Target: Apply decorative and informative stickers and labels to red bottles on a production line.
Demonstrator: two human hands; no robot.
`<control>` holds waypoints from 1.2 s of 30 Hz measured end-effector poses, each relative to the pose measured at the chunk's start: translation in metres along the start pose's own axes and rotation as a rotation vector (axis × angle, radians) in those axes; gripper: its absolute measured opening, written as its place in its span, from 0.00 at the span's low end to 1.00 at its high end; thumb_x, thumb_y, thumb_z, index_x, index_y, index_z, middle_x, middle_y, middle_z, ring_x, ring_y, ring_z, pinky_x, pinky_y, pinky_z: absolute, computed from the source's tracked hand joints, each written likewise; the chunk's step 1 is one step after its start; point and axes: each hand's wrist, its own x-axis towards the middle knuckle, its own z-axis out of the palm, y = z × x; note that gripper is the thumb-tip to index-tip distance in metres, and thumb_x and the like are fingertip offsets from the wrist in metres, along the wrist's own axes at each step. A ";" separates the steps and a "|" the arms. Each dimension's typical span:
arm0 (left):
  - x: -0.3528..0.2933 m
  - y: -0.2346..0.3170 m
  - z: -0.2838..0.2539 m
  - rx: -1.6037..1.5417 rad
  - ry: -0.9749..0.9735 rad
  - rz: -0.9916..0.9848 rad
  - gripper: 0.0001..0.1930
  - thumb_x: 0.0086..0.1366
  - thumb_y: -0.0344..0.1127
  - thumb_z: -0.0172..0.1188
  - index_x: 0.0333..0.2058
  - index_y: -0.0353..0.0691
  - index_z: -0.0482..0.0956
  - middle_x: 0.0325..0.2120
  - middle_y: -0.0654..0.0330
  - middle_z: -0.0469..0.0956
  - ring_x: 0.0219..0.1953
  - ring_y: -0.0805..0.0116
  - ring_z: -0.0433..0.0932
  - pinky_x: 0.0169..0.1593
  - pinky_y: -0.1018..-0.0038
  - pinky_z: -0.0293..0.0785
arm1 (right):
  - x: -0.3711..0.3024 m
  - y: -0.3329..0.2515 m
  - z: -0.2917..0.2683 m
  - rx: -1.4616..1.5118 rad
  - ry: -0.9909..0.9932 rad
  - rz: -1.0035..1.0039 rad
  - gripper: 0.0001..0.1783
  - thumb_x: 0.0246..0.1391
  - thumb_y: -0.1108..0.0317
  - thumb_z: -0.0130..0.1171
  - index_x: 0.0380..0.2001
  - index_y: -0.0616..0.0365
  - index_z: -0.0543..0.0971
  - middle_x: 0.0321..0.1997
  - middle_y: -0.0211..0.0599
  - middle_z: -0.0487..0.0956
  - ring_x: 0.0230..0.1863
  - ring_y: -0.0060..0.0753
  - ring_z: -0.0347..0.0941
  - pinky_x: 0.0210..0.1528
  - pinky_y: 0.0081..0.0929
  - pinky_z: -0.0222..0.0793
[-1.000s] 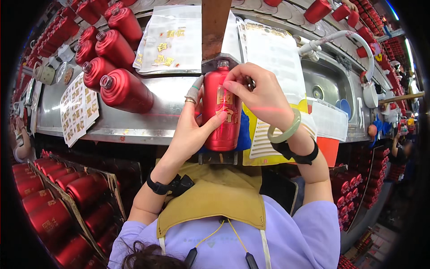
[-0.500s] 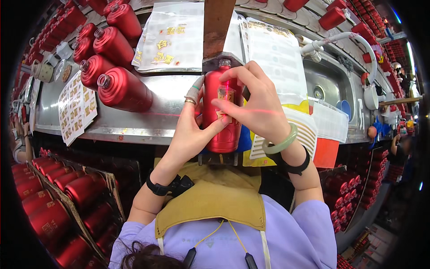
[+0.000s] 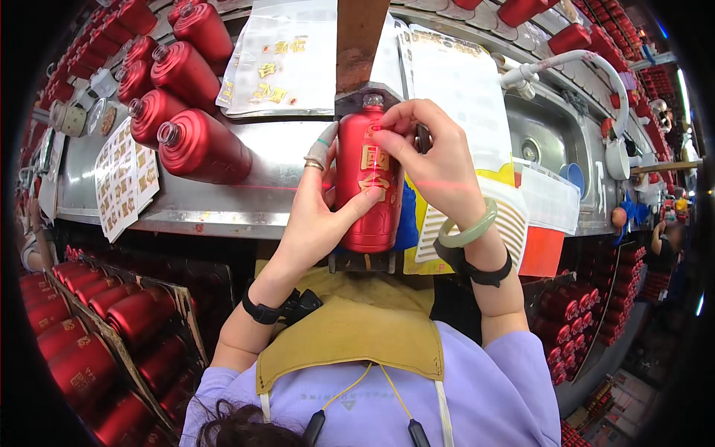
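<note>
A red bottle (image 3: 370, 232) with a bare glass neck lies in front of me, its neck pointing away. My left hand (image 3: 316, 216) holds its left side, the thumb pressed on the front beside a lower gold character; one finger wears a pale cover. Two large gold characters (image 3: 374, 158) stand on the bottle's front. My right hand (image 3: 441, 160) is closed in a pinch at the upper front, just above them, by a small mark near the neck. Whatever its fingertips may hold is too small to make out. A thin red light line crosses the bottle and my right hand.
Several red bottles (image 3: 205, 149) lean at the left of the metal counter (image 3: 261, 216). Sheets with gold stickers (image 3: 279, 71) lie beyond. To the right are white sheets (image 3: 458, 97), a sink (image 3: 547, 134) and a striped item (image 3: 484, 216). Bottle crates stand below.
My right hand has moved from the middle of the characters up toward the neck. Both gold characters now show uncovered, where clear film and fingers covered them. My left hand keeps its hold.
</note>
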 end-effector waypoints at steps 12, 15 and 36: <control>-0.001 0.006 0.004 -0.059 0.006 -0.038 0.48 0.65 0.34 0.72 0.74 0.32 0.48 0.70 0.43 0.58 0.69 0.58 0.65 0.68 0.60 0.70 | -0.004 -0.003 -0.006 -0.193 0.081 -0.162 0.18 0.52 0.63 0.74 0.42 0.61 0.81 0.36 0.37 0.75 0.36 0.31 0.72 0.40 0.27 0.71; 0.002 0.008 0.001 -0.033 0.024 -0.035 0.48 0.64 0.34 0.73 0.74 0.32 0.49 0.70 0.44 0.58 0.70 0.57 0.64 0.69 0.60 0.69 | -0.008 0.006 -0.016 -0.111 0.136 -0.025 0.21 0.54 0.61 0.71 0.46 0.61 0.79 0.41 0.37 0.72 0.36 0.27 0.68 0.39 0.25 0.68; 0.001 0.008 0.005 0.018 -0.011 -0.015 0.48 0.65 0.31 0.71 0.75 0.34 0.46 0.67 0.45 0.62 0.67 0.58 0.69 0.67 0.61 0.71 | 0.004 0.015 0.008 0.118 0.033 0.130 0.15 0.54 0.65 0.70 0.43 0.60 0.84 0.30 0.27 0.70 0.33 0.22 0.64 0.38 0.23 0.67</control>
